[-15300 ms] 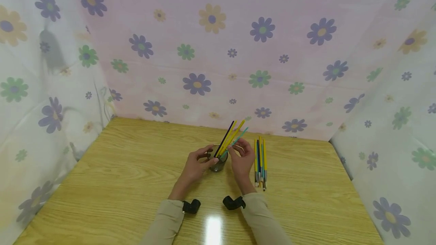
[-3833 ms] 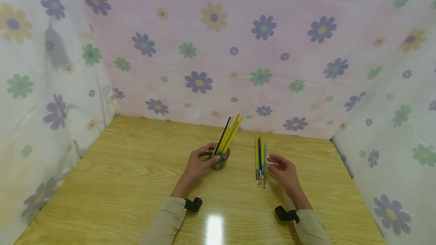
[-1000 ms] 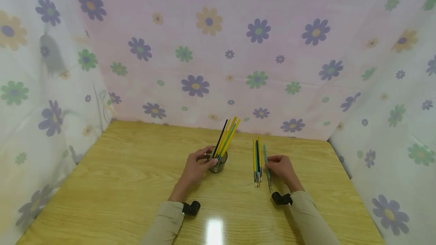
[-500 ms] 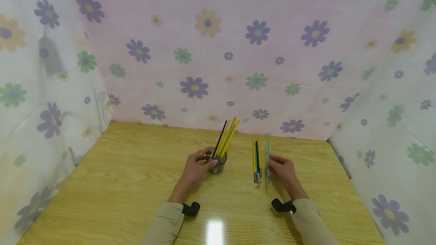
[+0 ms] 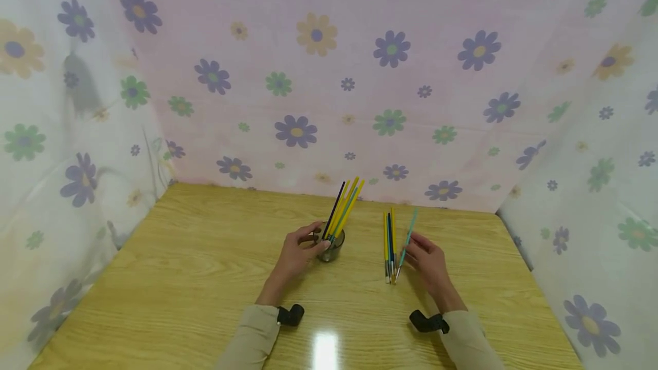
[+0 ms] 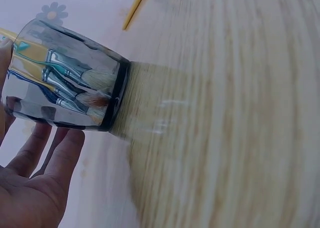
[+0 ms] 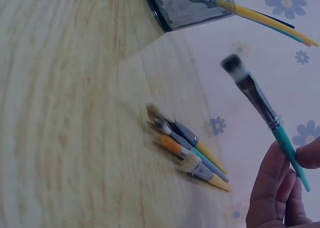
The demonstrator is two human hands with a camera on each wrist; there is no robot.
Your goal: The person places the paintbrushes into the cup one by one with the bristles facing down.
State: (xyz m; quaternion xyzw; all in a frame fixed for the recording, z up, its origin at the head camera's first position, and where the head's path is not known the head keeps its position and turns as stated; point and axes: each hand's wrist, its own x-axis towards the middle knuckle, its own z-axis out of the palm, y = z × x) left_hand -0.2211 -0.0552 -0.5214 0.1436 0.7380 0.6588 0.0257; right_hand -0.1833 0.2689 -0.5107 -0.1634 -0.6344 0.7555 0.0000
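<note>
My left hand [image 5: 295, 253] grips a dark see-through glass [image 5: 334, 251] standing on the table, with thumb and fingers around its side. Several paintbrushes [image 5: 345, 210] lean to the right in it, with yellow, teal and dark handles; their bristles [image 6: 95, 79] point down inside the glass in the left wrist view. My right hand [image 5: 430, 260] pinches a teal-handled paintbrush [image 7: 260, 103] by its handle, bristles downward. It is held up close to the right of a row of several paintbrushes [image 5: 389, 238] that lie on the table, bristle ends toward me.
The wood-grain table [image 5: 195, 256] runs back to a flower-print curtain [image 5: 329, 73], which also hangs at both sides. Black wrist mounts [image 5: 291, 316] sit at the sleeve cuffs. A light reflection shows on the table's near part.
The teal paintbrush, lying in the row 3.8 seconds ago, is now in my right hand; its top has since tipped right and its bristles left. My left hand stays on the glass.
</note>
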